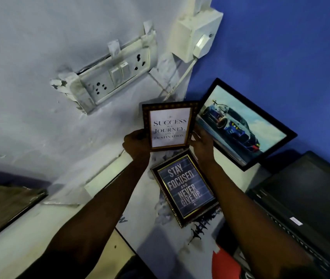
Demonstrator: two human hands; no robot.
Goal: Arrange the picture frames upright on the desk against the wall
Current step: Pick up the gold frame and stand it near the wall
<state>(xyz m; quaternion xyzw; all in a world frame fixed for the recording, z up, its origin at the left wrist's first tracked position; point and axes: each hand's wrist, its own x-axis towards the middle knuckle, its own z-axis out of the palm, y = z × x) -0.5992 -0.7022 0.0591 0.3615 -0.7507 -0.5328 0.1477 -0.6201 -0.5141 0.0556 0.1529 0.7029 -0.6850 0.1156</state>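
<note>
Standing the "Success" frame in the corner

Both hands, left hand (137, 142) and right hand (201, 142), grip the "Success" frame (169, 125) by its side edges, fingers closed on it, holding it upright near the wall (39, 97), beside the leaning car frame (244, 125). Next, likely: seat its base on the bench (156, 228), tilt it back; the "Stay Focused" frame (184, 188) lies flat, still waiting.
</note>
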